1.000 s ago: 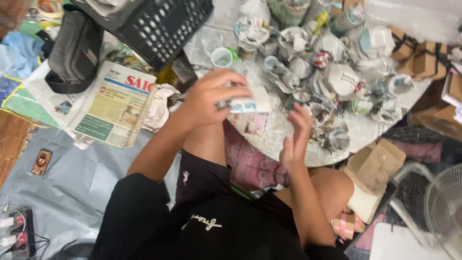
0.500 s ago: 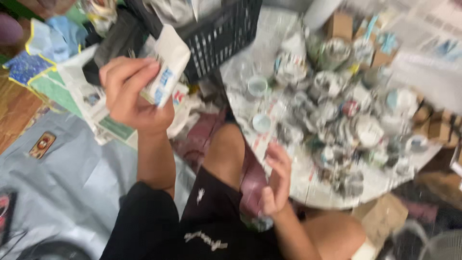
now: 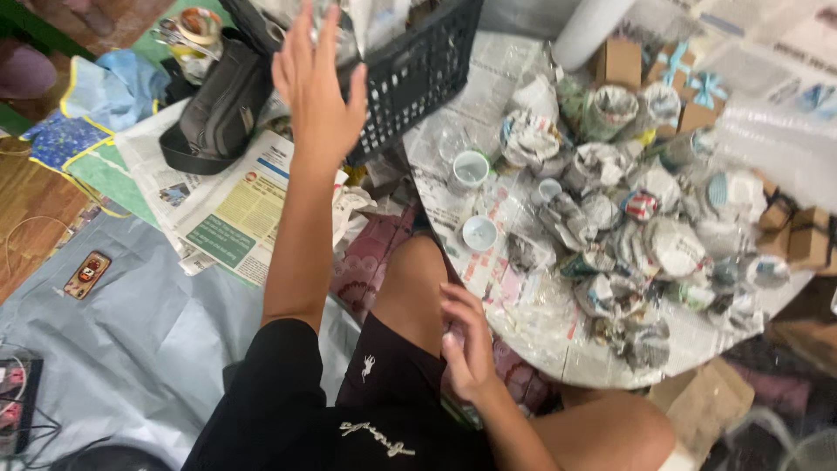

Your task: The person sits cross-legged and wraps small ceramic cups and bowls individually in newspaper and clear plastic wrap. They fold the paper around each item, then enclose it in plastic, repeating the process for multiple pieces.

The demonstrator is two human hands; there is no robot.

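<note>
Left hand (image 3: 318, 83) was stretched up toward 11 o'clock, fingers spread wide, palm over the rim of the black plastic crate (image 3: 410, 70); nothing clearly in its grip, though something pale and blurred sat just past the fingertips, can't tell what. Right hand (image 3: 466, 344) hung loosely curled near the knee, at about 6 o'clock of the round table (image 3: 602, 366), holding nothing visible. Crate sat at 12 o'clock, tilted, touching a dark bag (image 3: 218, 109) on its 9 o'clock side. Judged stiff lattice plastic, light, not fragile, easy to hook by the top rim or grid holes. Table carried many newspaper-wrapped bundles (image 3: 649, 249), likely breakable inside, and two small white cups (image 3: 471, 170). Newspaper sheets (image 3: 231, 209) lay at 10 o'clock.
</note>
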